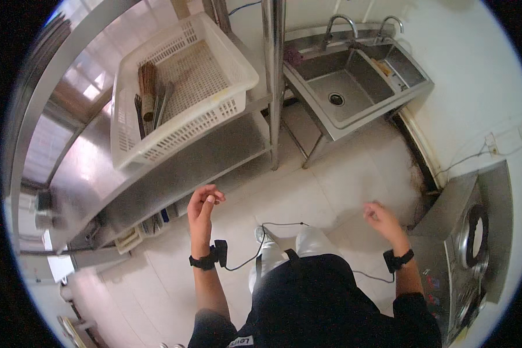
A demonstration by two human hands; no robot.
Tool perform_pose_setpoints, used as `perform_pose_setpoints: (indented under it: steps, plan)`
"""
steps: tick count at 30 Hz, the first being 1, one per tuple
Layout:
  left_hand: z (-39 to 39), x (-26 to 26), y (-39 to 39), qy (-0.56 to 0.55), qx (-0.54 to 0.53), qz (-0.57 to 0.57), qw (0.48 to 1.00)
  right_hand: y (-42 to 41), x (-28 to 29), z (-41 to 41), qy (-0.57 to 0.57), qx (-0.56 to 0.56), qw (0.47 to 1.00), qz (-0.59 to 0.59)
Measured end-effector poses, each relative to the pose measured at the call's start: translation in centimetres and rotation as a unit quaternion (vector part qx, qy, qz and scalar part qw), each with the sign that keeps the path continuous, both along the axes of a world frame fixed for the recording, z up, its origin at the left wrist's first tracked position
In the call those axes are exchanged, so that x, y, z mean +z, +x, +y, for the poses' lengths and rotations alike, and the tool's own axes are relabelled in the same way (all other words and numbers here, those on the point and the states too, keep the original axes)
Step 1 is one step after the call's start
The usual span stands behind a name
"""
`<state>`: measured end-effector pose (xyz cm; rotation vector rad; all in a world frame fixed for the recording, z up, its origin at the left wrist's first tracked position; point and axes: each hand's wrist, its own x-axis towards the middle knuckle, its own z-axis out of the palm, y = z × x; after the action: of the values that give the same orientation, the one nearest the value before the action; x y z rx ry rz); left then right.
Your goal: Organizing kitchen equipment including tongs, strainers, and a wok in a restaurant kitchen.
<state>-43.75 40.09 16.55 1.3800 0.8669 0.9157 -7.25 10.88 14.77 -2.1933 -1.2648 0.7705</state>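
Note:
My left hand (203, 202), loosely curled with the thumb apart, holds nothing in the air near the front edge of the steel table's lower shelf (226, 150). Over the floor to the right hangs my right hand (382, 219), also empty with its fingers half bent; the stove stands closest to it. On the steel table (89, 150) rests a white perforated plastic basket (191, 126). Inside the basket lie a bamboo pot-scrubbing brush (148, 89) and several long, thin metal utensils (161, 106), whose exact kind I cannot tell.
A two-bowl steel sink (343, 98) with two curved faucets (341, 19) stands against the far wall. A steel post (274, 82) rises between table and sink. The gas stove (474, 239) is at right. Cables (248, 261) run from both wrist bands. Bins (154, 222) sit under the table.

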Motion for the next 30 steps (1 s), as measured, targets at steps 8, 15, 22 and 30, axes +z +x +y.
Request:
perform_pose_setpoints:
  steps: [8, 15, 22, 30]
  plan:
    - [7.4, 4.1, -1.2, 0.037, -0.032, -0.069, 0.996, -6.2, 3.8, 2.6, 0.011, -0.078, 0.997, 0.001]
    - [10.7, 9.6, -4.8, 0.089, 0.009, -0.096, 0.991, -9.2, 13.0, 15.9, 0.111, 0.065, 0.987, -0.096]
    - [16.5, 15.4, -5.2, 0.186, 0.052, 0.178, 0.965, -9.8, 19.2, 27.6, 0.213, 0.229, 0.942, -0.122]
    - [22.0, 17.2, -3.1, 0.042, -0.067, 0.369, 0.926, -9.9, 20.3, 36.5, 0.254, 0.379, 0.885, -0.091]
